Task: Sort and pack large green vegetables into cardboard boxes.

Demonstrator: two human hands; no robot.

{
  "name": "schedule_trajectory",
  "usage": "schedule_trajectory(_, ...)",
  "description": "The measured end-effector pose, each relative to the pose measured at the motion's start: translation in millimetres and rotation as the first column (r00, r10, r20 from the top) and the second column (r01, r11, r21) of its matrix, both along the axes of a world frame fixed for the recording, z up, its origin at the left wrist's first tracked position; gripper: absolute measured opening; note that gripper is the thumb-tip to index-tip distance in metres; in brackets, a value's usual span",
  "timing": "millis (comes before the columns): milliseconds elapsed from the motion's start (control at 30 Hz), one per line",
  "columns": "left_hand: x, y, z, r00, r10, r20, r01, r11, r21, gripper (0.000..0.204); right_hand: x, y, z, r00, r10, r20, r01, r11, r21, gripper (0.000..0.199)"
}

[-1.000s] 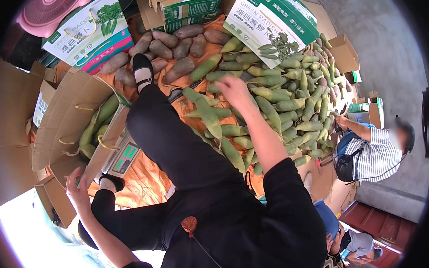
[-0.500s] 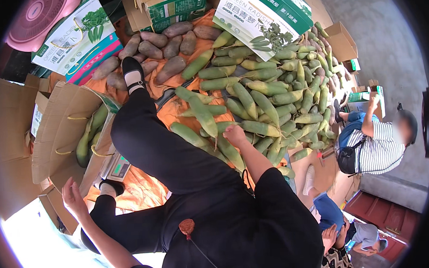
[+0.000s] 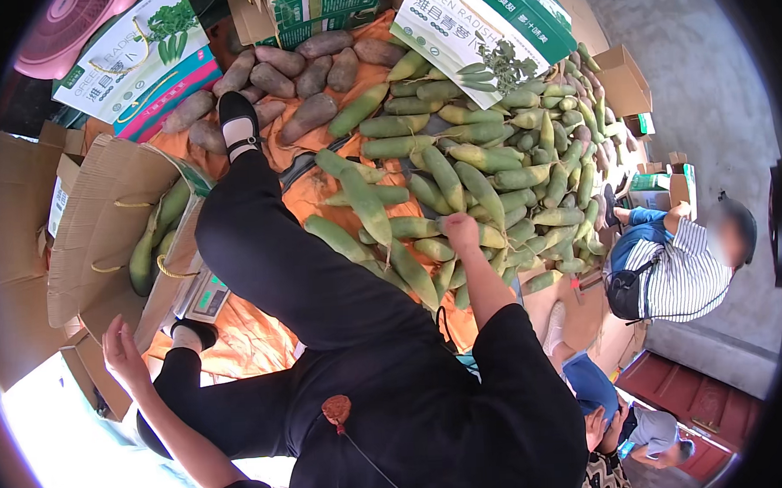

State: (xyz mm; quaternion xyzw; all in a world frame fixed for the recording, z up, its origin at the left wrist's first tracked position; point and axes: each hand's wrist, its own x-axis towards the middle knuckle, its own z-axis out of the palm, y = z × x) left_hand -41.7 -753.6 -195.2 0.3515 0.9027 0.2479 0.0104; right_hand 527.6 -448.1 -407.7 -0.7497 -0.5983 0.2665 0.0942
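Note:
My right hand (image 3: pixel 462 232) reaches over the near edge of a large heap of green radishes (image 3: pixel 516 179). Its fingers are closed round one green radish (image 3: pixel 492 239) lying among the others. Away to the left, my left hand (image 3: pixel 125 356) hangs free with its fingers apart and nothing in them. Close above that hand, an opened cardboard box (image 3: pixel 92 226) with yellow rope handles holds a few green radishes (image 3: pixel 153 246). A digital scale (image 3: pixel 205 297) shows beside the box's lower right side.
Dark, brownish radishes (image 3: pixel 309 117) lie beyond my outstretched leg on an orange sheet (image 3: pixel 251 335). Printed cartons (image 3: pixel 484 35) stand along the far side, near a pink fan (image 3: pixel 72 35). At right a person in a striped shirt (image 3: pixel 684 270) sits by the heap; others are at lower right.
My right hand has moved a little right and slightly up across the radishes, and its fingers are on one. My left hand has shifted slightly left and stays empty.

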Motion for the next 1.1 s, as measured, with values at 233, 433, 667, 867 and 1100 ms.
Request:
schedule_trajectory(233, 1, -7, 7, 0.999, 0.025, -0.041, -0.026, 0.999, -0.04, 0.018, 62, 28, 20, 0.955, -0.159, 0.251, 0.13, 0.983, 0.128, 0.027)
schedule_trajectory(433, 8, 15, 13, 0.997, 0.016, -0.075, -0.02, 0.999, -0.048, 0.018, 131, 36, 4, 0.902, -0.165, 0.4, 0.186, 0.982, -0.013, 0.067)
schedule_trajectory(667, 7, 16, 8, 0.993, -0.003, -0.114, 0.001, 1.0, -0.02, 0.016, 150, 45, -35, 0.963, -0.268, -0.01, 0.266, 0.96, -0.088, 0.067)
schedule_trajectory(867, 11, 4, 18, 0.99, 0.035, -0.135, -0.043, 0.998, -0.055, 0.015, 82, 35, -7, 0.944, -0.286, -0.162, 0.256, 0.949, -0.184, 0.034)
schedule_trajectory(1100, 8, 15, 13, 0.99, -0.027, -0.136, 0.016, 0.996, -0.084, 0.016, 88, 41, 12, 0.936, -0.323, -0.143, 0.249, 0.891, -0.38, 0.026)
